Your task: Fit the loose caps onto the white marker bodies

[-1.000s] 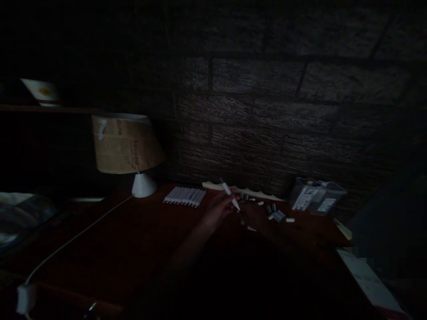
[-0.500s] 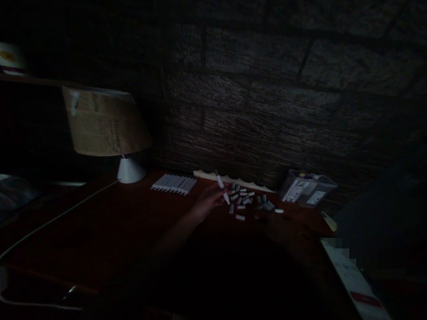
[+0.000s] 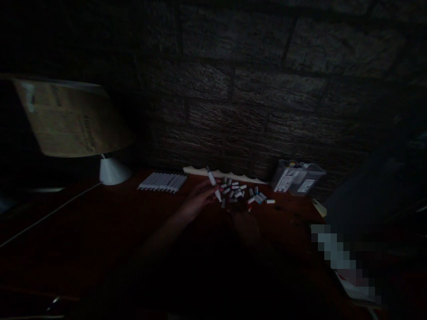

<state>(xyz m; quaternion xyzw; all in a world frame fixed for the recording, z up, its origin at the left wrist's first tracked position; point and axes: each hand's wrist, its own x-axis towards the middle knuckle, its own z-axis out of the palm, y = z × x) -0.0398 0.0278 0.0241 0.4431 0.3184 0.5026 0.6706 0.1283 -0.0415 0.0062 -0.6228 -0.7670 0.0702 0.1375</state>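
Observation:
My left hand is closed on a white marker, which it holds tilted, its dark end up and its white tip down. Beside it on the brown table lie several loose marker caps, white with coloured ends. My right hand is low over the near side of these caps, very dark and blurred; its fingers cannot be made out. Left of my left hand a row of white markers lies side by side.
A lamp with a newsprint shade stands at the left, its cord running across the table. At the back right is a clear plastic case with markers in it. A wavy-edged pale strip lies along the brick wall.
My right hand has moved left, to the near side of the caps. My left hand still holds the marker. The view has shifted, so the lamp and case appear further left.

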